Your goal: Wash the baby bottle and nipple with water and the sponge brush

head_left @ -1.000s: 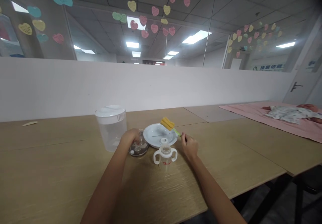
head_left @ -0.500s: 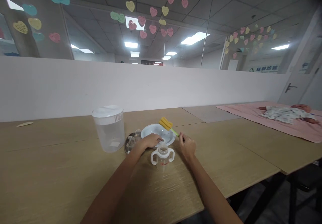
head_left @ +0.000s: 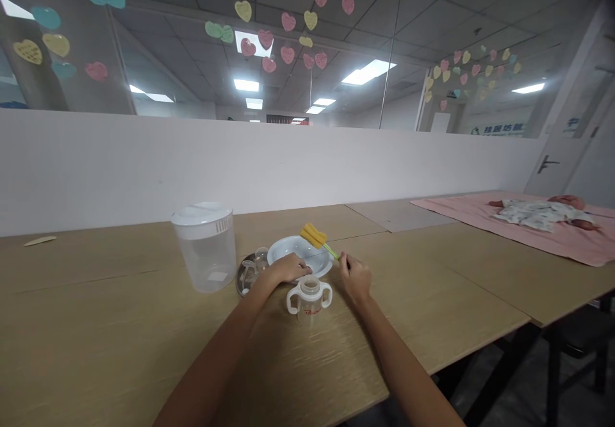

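Observation:
My right hand [head_left: 356, 278] is closed round the green handle of a brush with a yellow sponge head [head_left: 313, 235], raised over the right part of a white basin [head_left: 283, 248]. At the basin's near rim is my left hand [head_left: 291, 267], its fingers bent together; what they hold, if anything, is hidden. Just in front of it, a clear bottle [head_left: 310, 299] with a white collar and two white handles stands upright with its top open. To the left of the basin, a round metal tray [head_left: 239, 281] holds small clear parts, partly behind my left wrist.
A lidded clear bucket [head_left: 206, 248] stands left of the tray. A thin flat piece [head_left: 40, 241] lies at the far left. On the right, a baby doll [head_left: 541, 216] lies on a pink cloth [head_left: 451, 209]. A white wall [head_left: 288, 164] borders the table's back.
The view has shifted slightly, moving most things a little to the left in the picture. Both hands and the brush keep nearly the same places over the table.

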`<state>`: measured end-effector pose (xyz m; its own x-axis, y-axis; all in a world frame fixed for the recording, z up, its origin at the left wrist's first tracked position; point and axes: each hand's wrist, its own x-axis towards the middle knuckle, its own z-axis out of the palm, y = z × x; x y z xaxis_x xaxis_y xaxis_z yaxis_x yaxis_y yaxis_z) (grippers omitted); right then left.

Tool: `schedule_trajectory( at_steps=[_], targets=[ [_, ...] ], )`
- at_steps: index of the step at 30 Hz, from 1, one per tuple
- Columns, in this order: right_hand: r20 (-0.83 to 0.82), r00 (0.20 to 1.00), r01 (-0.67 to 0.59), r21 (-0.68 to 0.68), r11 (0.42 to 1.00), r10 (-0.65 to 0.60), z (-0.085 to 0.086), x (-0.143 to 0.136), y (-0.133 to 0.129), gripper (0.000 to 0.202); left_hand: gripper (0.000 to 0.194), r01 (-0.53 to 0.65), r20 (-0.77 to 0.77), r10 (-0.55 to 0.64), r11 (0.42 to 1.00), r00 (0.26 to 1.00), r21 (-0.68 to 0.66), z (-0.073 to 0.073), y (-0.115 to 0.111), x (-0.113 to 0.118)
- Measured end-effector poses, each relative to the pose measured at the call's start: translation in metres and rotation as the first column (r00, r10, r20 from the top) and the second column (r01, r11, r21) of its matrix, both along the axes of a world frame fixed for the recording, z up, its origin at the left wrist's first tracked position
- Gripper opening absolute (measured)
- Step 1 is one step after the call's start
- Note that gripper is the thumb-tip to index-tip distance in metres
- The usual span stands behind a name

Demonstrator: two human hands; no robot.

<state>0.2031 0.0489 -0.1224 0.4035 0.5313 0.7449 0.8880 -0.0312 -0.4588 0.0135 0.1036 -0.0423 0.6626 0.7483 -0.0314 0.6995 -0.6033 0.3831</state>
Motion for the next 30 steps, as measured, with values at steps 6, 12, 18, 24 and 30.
schedule_trajectory(
  at_steps=[6, 12, 18, 24, 30],
  targets=[
    [-0.003, 1.000, -0.002, 0.002, 1.000, 0.002, -0.001, 0.001, 0.001, 0.062, 0.022, -0.093, -0.032, 0.094, 0.995, 0.995, 0.028, 0.004, -0.002, -0.002],
    [-0.017, 1.000, 0.005, 0.002, 1.000, -0.005, 0.000, 0.001, 0.000, 0.063, 0.020, -0.114, 0.106, 0.106, 0.991, 0.989, 0.068, 0.029, -0.005, -0.015],
    [-0.024, 1.000, -0.001, 0.022, 1.000, 0.001, 0.002, 0.002, 0.001, 0.063, 0.038, 0.003, 0.312, -0.015, 0.999, 0.950, 0.038, 0.059, -0.006, -0.023],
    [0.015, 1.000, -0.004, 0.064, 0.998, 0.003, -0.003, 0.004, 0.001, 0.061, 0.027, -0.054, 0.420, -0.043, 0.975, 0.906, 0.216, 0.071, -0.019, -0.025],
    [-0.063, 0.997, 0.042, 0.076, 0.996, -0.038, -0.001, 0.008, -0.001, 0.062, 0.031, -0.271, 0.093, 0.260, 0.826, 0.961, 0.494, 0.082, -0.026, -0.042]
  ],
)
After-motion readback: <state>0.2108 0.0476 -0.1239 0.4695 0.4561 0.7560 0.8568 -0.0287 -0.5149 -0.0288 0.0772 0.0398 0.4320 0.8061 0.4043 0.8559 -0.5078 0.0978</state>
